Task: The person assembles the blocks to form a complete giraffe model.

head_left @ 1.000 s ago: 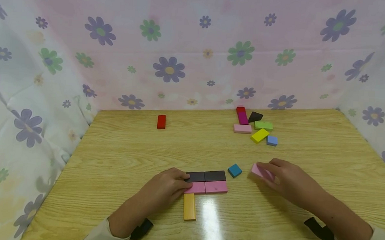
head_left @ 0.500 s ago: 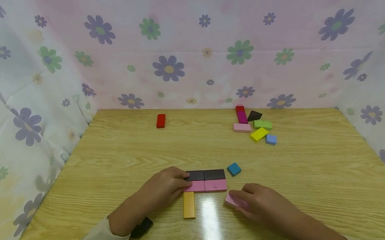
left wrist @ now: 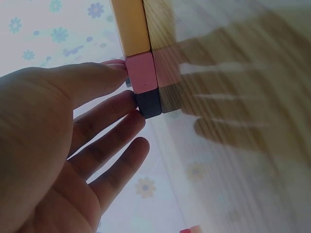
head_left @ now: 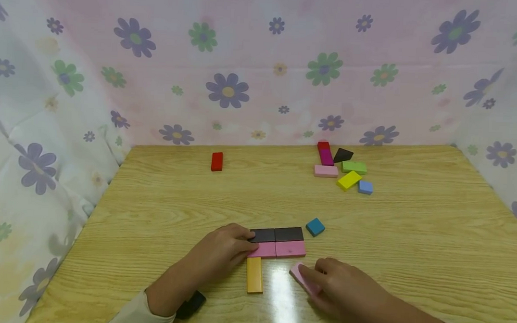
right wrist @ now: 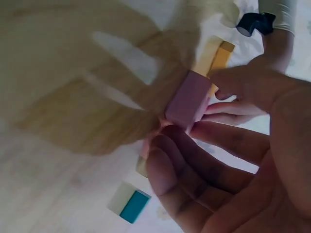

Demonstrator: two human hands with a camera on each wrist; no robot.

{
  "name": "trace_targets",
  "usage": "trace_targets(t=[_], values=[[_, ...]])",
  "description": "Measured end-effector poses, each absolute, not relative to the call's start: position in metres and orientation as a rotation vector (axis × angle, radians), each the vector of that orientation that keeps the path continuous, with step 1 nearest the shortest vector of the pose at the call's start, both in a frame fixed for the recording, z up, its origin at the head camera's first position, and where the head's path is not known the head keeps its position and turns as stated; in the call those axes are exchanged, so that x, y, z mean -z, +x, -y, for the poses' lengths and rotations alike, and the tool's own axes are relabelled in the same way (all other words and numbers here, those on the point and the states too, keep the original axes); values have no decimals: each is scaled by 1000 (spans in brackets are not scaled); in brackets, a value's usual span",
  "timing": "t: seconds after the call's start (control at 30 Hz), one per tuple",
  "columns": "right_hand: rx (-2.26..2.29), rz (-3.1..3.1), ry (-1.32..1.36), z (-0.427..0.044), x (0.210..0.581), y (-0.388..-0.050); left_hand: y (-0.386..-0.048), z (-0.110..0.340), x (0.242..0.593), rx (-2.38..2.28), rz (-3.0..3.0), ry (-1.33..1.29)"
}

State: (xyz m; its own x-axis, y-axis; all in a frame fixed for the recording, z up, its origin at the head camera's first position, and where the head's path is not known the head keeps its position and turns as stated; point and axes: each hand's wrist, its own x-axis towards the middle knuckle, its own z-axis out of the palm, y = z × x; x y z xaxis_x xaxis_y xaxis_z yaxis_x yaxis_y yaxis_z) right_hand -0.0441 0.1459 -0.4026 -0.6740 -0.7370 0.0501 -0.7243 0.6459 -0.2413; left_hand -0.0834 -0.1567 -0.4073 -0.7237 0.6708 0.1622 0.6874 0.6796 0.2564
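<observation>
In the head view my left hand [head_left: 217, 251] rests its thumb and fingertips against the left ends of a group of blocks. That group has two black blocks [head_left: 288, 234] side by side and two pink blocks [head_left: 290, 248] along their near side. An orange block [head_left: 255, 275] extends toward me from the left pink one. My right hand [head_left: 344, 286] pinches another light pink block [head_left: 303, 278] between thumb and fingers, right of the orange block and apart from it. The right wrist view shows this held pink block [right wrist: 187, 102] up close, tilted.
A small teal block [head_left: 315, 227] lies just right of the group. Farther back on the wooden table [head_left: 153, 195] are a red block [head_left: 217, 161] and a loose cluster including a yellow block [head_left: 349, 180] and a blue block [head_left: 365, 187]. Flowered cloth [head_left: 254, 50] surrounds the table.
My right hand has carried the light pink block left and toward me, from beside the teal block to near the orange block, turning it. The left hand has stayed in place.
</observation>
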Motion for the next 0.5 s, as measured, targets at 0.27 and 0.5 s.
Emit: trace_targets(t=[0.27, 0.5], values=[[428, -2865, -1280, -146, 406, -45, -84, 156, 407, 459, 2825, -1137], [413, -2905, -1255, -143, 408, -44, -84, 156, 408, 465, 2833, -1136]])
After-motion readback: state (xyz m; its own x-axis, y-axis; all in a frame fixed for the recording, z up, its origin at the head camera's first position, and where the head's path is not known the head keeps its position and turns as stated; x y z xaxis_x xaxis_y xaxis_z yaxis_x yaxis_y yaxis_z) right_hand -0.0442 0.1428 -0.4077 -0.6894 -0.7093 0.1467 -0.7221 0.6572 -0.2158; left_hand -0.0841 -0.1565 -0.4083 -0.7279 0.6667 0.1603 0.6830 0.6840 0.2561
